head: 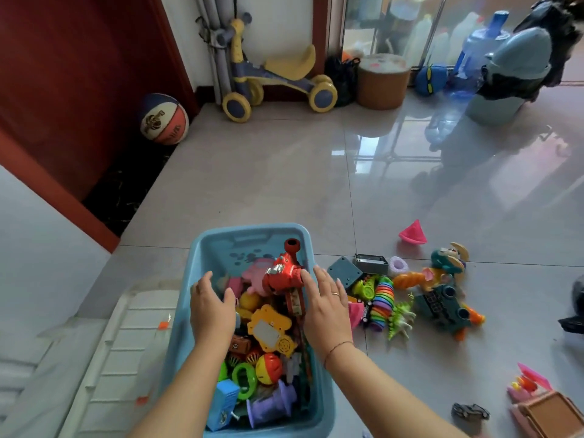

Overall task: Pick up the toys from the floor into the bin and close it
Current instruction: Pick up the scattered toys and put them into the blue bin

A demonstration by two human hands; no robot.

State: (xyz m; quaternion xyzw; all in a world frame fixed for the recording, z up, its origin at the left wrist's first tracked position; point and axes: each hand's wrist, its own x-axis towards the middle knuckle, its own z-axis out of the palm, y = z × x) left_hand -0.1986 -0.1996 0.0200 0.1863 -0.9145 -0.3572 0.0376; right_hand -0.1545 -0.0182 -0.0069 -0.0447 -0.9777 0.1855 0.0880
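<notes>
A light blue plastic bin (202, 248) stands on the floor in front of me, filled with several colourful toys. A red toy gun (284, 273) lies on top of the pile. My left hand (211, 308) hovers over the bin's left side with fingers relaxed, holding nothing. My right hand (325, 305) is over the right rim, fingers straight, its thumb touching the red toy. The clear white lid (126, 339) lies flat on the floor left of the bin. More toys sit right of the bin: a rainbow slinky toy (382, 301), a green dinosaur (401, 320), a dark green toy gun (442, 308).
A pink cone (412, 233), a small black car (469, 412) and a pink and brown toy house (543, 403) lie further right. A basketball (164, 120), a ride-on trike (275, 80), a brown stool (384, 80) and a grey trash bin (505, 80) stand at the back.
</notes>
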